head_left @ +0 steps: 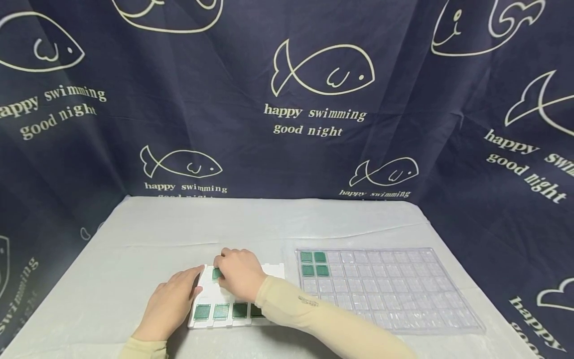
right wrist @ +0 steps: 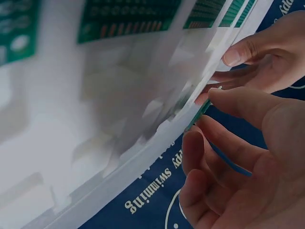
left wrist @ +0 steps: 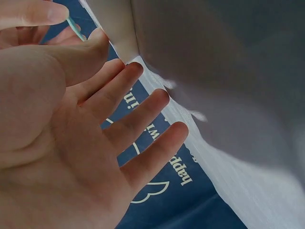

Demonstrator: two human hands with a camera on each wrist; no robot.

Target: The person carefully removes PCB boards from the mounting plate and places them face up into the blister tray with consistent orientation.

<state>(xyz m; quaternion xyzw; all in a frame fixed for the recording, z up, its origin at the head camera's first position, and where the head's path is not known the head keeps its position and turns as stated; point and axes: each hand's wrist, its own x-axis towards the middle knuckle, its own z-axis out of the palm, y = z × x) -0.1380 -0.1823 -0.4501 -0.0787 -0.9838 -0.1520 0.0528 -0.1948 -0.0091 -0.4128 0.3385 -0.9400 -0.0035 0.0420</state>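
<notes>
My right hand (head_left: pixel 242 274) pinches a small green circuit board (right wrist: pixel 204 110) between thumb and fingertips. It is over the far part of a white tray (head_left: pixel 207 291), with the board tilted near the tray's edge in the right wrist view. Along the tray's near side lie several green perforated circuit boards (head_left: pixel 202 312), partly covered by my right sleeve. My left hand (left wrist: pixel 71 124) is at the tray's left edge, its fingers straight and spread and its thumb (right wrist: pixel 236 56) right at the rim.
To the right lies a clear plastic compartment tray (head_left: pixel 372 286), with several green boards (head_left: pixel 319 270) in its far-left compartments. Both trays are on a table with a white cloth (head_left: pixel 179 224). A dark blue curtain (head_left: pixel 251 149) with fish drawings hangs behind and at the sides.
</notes>
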